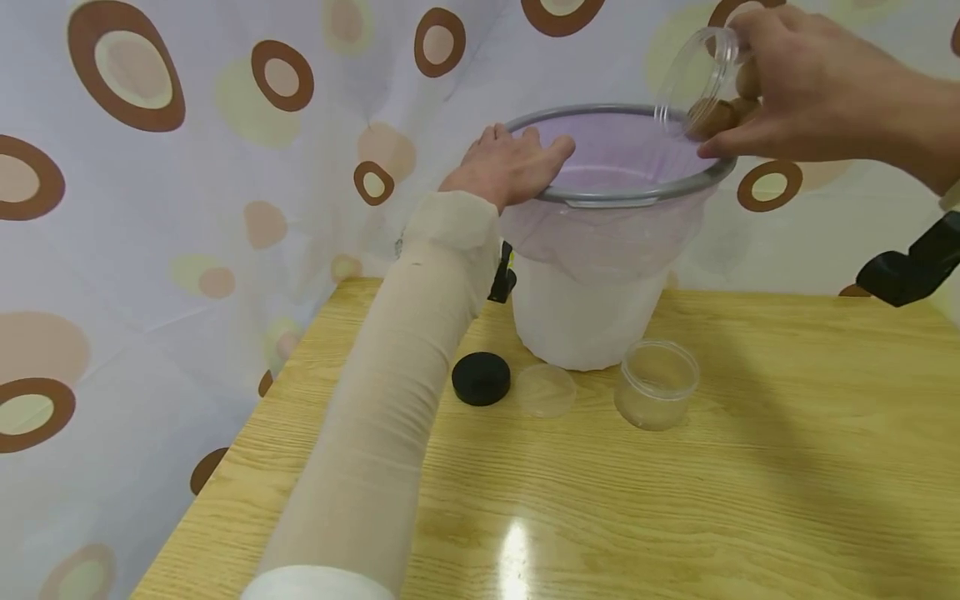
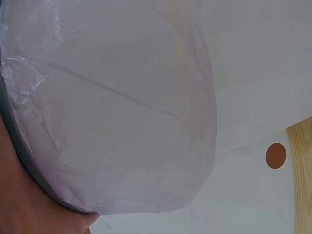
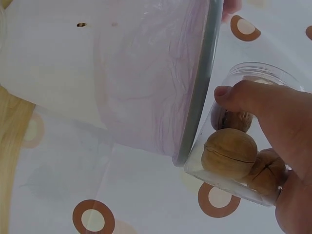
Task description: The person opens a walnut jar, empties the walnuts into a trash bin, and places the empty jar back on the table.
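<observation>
Over the lined bin (image 1: 600, 283) — right hand (image 1: 806, 87) gripping a tilted walnut-filled jar (image 1: 701, 79), flat left hand (image 1: 506, 167) on the rim.

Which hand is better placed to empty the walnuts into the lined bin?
Right. The right hand already grips the clear jar of walnuts, tilted at the bin's grey rim. The left hand rests on the far side of that rim, apparently steadying the bin.

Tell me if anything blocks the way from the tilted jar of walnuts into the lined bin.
Nothing visible does. The jar in the right hand tilts at the bin's rim; the left hand rests on the far side of the rim.
</observation>
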Motion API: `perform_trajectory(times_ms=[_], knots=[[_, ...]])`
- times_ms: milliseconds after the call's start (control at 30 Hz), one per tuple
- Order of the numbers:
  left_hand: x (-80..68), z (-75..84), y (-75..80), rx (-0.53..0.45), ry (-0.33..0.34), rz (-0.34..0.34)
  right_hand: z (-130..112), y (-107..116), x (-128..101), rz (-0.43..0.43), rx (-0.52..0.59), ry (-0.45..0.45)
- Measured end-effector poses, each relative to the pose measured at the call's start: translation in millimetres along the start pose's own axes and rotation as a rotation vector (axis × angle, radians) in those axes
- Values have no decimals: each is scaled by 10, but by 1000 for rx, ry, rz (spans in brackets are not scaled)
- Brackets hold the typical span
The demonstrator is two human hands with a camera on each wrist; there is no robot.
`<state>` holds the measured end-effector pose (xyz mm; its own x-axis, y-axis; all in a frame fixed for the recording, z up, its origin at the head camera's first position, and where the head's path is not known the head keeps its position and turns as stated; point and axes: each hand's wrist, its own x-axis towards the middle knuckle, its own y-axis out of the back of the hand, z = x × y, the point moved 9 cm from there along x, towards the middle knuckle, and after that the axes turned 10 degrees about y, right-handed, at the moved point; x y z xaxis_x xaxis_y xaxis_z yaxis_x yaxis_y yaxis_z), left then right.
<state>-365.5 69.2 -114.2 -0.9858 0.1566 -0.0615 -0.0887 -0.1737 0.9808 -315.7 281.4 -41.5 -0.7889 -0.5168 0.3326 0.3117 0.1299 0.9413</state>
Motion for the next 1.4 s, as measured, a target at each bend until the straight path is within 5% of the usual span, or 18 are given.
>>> perform_trajectory(times_ms=[333, 1133, 1400], knots=[[-9, 53, -7, -4, 3, 0, -63, -10, 66, -36, -127, -4], [-9, 73, -6, -18, -4, 11, -309, -17, 70, 45, -426, 290], [-24, 99, 11, -14, -12, 21, -333, -9, 50, 39, -471, 302]])
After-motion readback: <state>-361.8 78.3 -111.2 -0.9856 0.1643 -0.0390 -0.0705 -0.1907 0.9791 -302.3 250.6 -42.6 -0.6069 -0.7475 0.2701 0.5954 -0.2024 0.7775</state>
